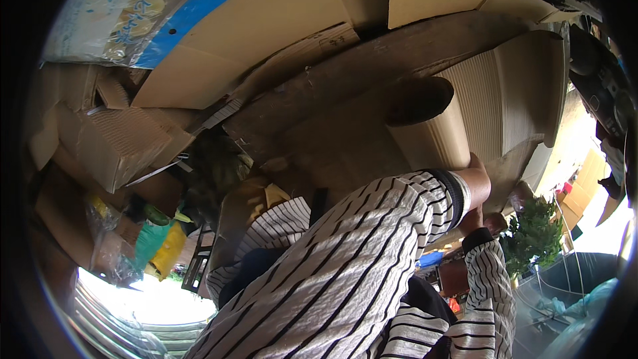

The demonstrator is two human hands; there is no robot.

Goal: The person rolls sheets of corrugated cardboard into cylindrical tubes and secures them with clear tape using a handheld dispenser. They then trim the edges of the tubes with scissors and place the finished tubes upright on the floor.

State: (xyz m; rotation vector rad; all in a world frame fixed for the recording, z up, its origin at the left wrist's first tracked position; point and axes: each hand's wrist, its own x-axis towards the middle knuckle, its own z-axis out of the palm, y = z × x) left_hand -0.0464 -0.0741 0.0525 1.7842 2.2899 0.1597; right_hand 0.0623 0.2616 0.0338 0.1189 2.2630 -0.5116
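A striped sleeve (332, 259); its left hand (476, 181) touches the cardboard roll (436, 138), probably steadying it; whether the grip is clamped, I cannot tell.

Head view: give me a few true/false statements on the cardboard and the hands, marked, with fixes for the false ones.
1. The left hand is at the lower end of the rolled cardboard. True.
2. The right hand shows above the left one in the picture. False: the right hand shows below it.
3. The roll's dark open end faces away from the left hand. True.
4. Both sleeves are plain black. False: the sleeves are pale with dark stripes.
5. A clear plastic bag with a blue band is at the upper left. True.
6. The green plant is left of both hands. False: the green plant is to their right.
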